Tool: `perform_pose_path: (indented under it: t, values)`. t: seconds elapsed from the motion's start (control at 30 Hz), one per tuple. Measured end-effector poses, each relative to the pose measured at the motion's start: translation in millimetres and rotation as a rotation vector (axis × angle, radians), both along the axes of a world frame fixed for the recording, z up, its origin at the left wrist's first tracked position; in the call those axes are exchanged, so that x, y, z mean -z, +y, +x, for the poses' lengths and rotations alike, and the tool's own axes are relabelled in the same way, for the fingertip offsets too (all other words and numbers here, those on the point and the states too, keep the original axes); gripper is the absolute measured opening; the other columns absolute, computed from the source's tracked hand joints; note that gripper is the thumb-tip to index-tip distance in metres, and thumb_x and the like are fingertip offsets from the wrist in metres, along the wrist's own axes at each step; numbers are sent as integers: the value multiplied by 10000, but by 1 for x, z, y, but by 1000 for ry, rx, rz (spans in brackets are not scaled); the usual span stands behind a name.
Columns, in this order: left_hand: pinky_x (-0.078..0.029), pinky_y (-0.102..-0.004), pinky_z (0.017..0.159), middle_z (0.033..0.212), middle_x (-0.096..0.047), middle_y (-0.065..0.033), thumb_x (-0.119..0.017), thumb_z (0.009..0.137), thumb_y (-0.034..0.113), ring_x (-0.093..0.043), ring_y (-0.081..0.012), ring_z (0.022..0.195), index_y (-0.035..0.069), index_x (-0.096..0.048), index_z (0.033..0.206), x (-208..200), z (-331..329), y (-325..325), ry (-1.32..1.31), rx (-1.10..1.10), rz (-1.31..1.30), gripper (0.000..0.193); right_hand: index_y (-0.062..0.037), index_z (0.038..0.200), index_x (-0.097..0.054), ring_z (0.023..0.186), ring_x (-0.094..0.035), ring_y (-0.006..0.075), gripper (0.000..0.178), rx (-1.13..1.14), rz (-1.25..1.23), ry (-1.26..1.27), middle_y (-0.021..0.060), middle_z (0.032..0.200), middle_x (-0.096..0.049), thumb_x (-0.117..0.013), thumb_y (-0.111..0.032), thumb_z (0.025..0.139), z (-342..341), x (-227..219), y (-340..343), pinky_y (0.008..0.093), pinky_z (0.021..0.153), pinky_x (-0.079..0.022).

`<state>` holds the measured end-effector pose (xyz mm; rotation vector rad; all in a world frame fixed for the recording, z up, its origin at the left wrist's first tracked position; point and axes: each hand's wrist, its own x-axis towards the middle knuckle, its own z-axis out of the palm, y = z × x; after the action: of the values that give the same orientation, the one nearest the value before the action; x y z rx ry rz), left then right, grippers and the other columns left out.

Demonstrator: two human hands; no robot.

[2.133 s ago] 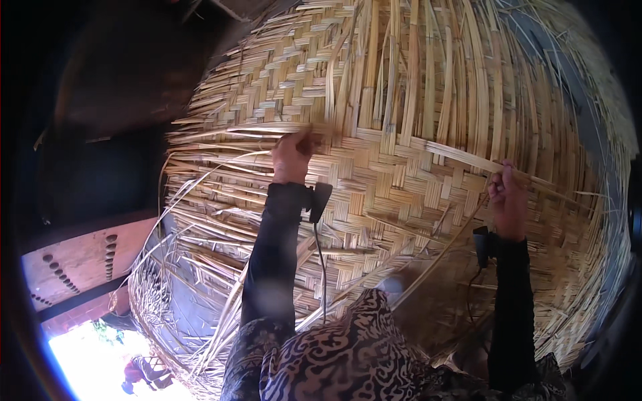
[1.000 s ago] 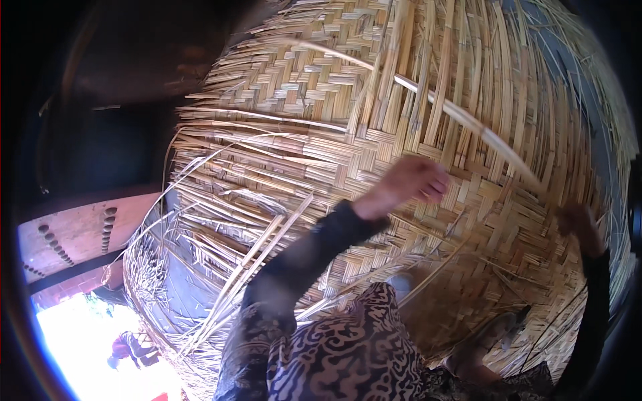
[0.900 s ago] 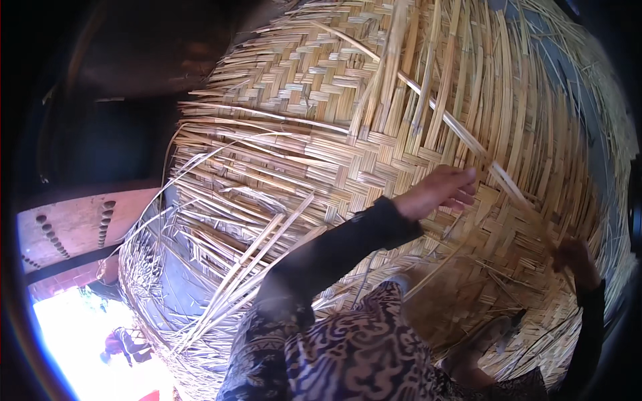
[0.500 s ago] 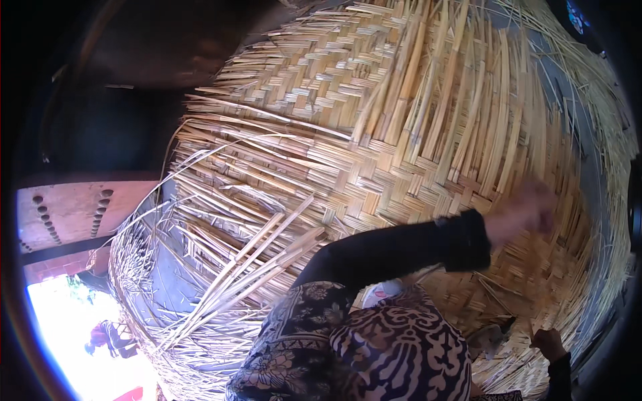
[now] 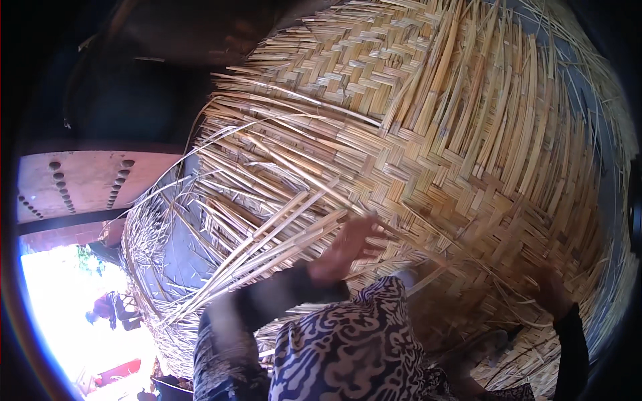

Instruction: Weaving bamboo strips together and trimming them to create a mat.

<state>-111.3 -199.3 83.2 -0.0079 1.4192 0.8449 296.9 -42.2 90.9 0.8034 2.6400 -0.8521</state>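
A large woven mat of split reeds (image 5: 461,194) spreads in front of me, its weave a zigzag of flat tan strips. Over its left part, beside a loose bundle of pale reed strips (image 5: 281,247), is my left hand (image 5: 348,248), fingers apart and nothing gripped in them. A long thin reed strip (image 5: 418,247) runs slantwise across the weave, just right of that hand. At the lower right, low over the mat, my right hand (image 5: 552,293) is smeared by motion; its fingers cannot be made out.
Unwoven reed ends fan out along the left and far right sides. Patterned cloth (image 5: 348,341) covers my legs at the lower edge. A studded pinkish panel (image 5: 80,187) stands at the left, above a bright opening where a person (image 5: 114,311) shows.
My left hand has swung from the right side of the mat back to the left. My right hand has risen a little. A long strip now lies slantwise across the weave.
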Motion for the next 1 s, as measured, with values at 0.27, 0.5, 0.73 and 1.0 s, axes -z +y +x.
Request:
perform_pose_path:
  t: [0.27, 0.5, 0.73, 1.0]
  values:
    - [-453, -364, 729, 968, -532, -240, -532, 758, 89, -534, -348, 905, -31, -439, 1107, 55, -64, 125, 1405, 452, 744, 381, -6, 1112, -467, 953, -528, 190, 390, 548, -729, 674, 115, 1029, -541, -324, -307, 909, -235, -7, 54, 286, 787, -432]
    - [-396, -219, 543, 747, -551, -10, -586, 757, 119, -480, -71, 640, 17, -524, 1029, 83, -103, 188, 653, 307, 425, 296, 54, 1173, -375, 1030, -478, 232, 631, 734, -1003, 724, 181, 1132, -467, -334, -491, 857, -314, 43, 78, 320, 838, -409]
    - [-421, -219, 643, 700, -573, -4, -636, 709, 49, -524, -77, 662, 31, -519, 760, 52, -94, 180, 585, 417, 755, 129, 29, 1248, -272, 1113, -398, 249, 682, 788, -1257, 971, 186, 1239, -364, -345, -513, 840, -352, 49, 119, 359, 882, -376]
    - [-461, -237, 713, 793, -625, -67, -614, 709, -5, -586, -119, 749, -18, -584, 903, 62, -105, 166, 803, 437, 690, 197, -40, 1172, -429, 1045, -463, 184, 400, 352, -587, 635, 132, 1137, -476, -377, -313, 884, -360, 49, 114, 317, 833, -430]
